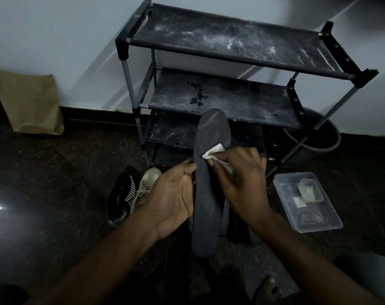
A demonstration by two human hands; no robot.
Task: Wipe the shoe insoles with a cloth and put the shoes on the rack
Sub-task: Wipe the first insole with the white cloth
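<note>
Insole: a long, flat, dark grey foam insole [209, 194] is held upright in mid-air in front of the rack, rounded toe end up. Its surface is matte, with a faint sheen near the top.
Left hand: the left hand [174, 199] is turned palm up at the insole's left edge. The thumb is laid on that edge and the fingers are curled behind, so the insole is gripped about its middle.
Right hand: the right hand [240, 172] is bunched round a small white folded cloth [213, 151], which is pinched between thumb and fingers.
Cloth: only a white corner is seen beyond the fingers, and it is pressed against the insole's upper half.
Rack: a black fabric-shelved shoe rack [231, 51] on grey metal poles is set against the pale wall. Its shelves are streaked with white dust.
Shoes: a black shoe [121, 194] with white stripes and a beige sneaker [146, 183] with laces are laid side by side on the dark floor, just left of the left hand.
Container: a clear rectangular plastic container [308, 201] holding pale folded pieces is placed on the floor to the right.
Background: a brown paper bag [28, 102] is leaned on the wall far left, and a dark round bucket [314, 137] is seen behind the rack's right legs.
In the way: the rack's lower shelves are partly covered by the insole and both hands.
</note>
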